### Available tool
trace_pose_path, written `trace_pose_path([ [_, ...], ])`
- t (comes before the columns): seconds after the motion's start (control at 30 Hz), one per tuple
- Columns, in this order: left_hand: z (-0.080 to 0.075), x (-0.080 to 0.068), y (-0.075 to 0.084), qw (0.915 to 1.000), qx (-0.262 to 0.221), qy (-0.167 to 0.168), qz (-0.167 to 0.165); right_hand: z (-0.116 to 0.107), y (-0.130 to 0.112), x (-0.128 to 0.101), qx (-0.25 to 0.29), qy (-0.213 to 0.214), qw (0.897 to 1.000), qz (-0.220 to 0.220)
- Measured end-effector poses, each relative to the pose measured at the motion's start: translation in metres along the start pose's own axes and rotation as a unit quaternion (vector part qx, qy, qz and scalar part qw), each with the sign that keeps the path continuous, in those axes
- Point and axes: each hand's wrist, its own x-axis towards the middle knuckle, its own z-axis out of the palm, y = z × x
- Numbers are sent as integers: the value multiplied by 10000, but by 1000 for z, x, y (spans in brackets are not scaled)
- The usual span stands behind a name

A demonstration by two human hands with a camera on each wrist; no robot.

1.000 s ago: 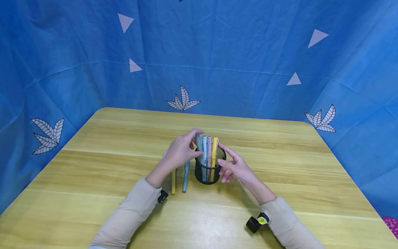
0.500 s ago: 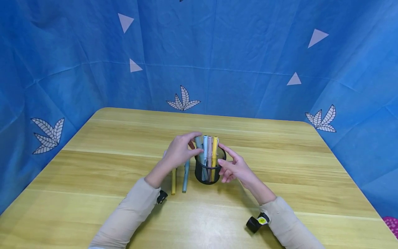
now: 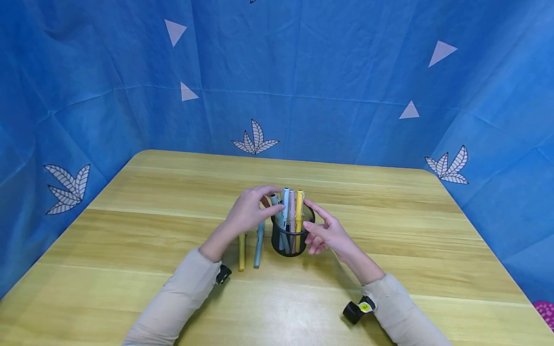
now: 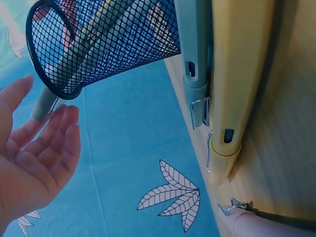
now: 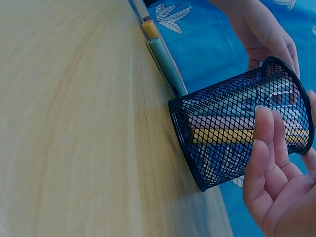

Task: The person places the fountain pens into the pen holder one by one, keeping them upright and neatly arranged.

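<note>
A black mesh pen holder [image 3: 289, 244] stands upright on the table. Inside it are a grey-green pen [image 4: 44, 104], a light blue pen [image 3: 285, 197], a pale purple pen [image 3: 292, 199] and a yellow pen [image 3: 300, 199]. My left hand [image 3: 250, 209] hovers at the pen tops, thumb and fingers spread around the grey-green pen; a gap shows between them in the left wrist view. My right hand [image 3: 327, 235] holds the holder from the right, thumb and forefinger at its rim, other fingers against the mesh [image 5: 222, 148].
Left of the holder a blue-green pen [image 3: 258, 245] and a yellow pen [image 3: 241, 252] lie on the wooden table [image 3: 389, 216]. A pale pink pen [image 4: 256, 224] lies beyond them, hidden behind my left hand in the head view. A blue curtain [image 3: 303, 72] hangs behind.
The grey-green pen has sunk lower into the holder and my left fingers have come off it, the hand shifting slightly down and left. My right hand has stayed at the holder.
</note>
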Motion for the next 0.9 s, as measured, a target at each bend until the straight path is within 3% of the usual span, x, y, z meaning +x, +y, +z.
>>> trace_pose_path([
  [0.9, -13, -7, -12, 9996, -256, -40, -119, 0, 0, 1, -20, 9, 10000, 15],
])
